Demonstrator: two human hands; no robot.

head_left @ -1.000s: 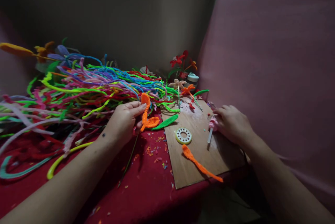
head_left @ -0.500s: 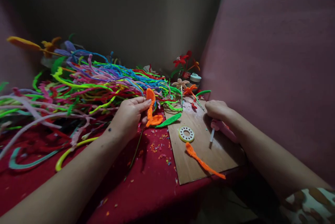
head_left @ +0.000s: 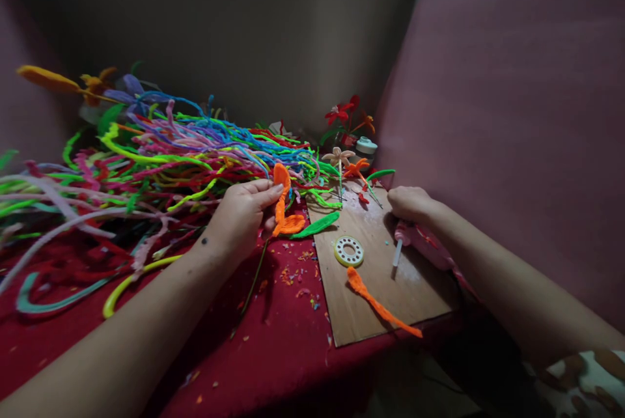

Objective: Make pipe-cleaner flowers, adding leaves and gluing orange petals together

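My left hand [head_left: 249, 209] pinches an orange pipe-cleaner flower piece [head_left: 280, 213] between thumb and fingers. Two petals show on it, one pointing up and one to the right. A green pipe-cleaner leaf [head_left: 317, 225] sticks out beside the lower petal, and a thin stem [head_left: 256, 275] hangs below. My right hand [head_left: 411, 203] is closed at the front of a pink hot glue gun [head_left: 424, 245] over the wooden board [head_left: 336, 301]. A pale glue stick [head_left: 397, 258] juts from the gun. The right fingertips are hidden.
On the board lie a roll of tape [head_left: 349, 251] and an orange twisted petal [head_left: 381, 304]. A big heap of coloured pipe cleaners [head_left: 195, 151] covers the table's left and back. Finished flowers [head_left: 342, 112] stand near a small jar [head_left: 366, 148] by the wall.
My right hand and the glue gun have shifted slightly to the right. The left hand keeps the orange flower piece in nearly the same place.
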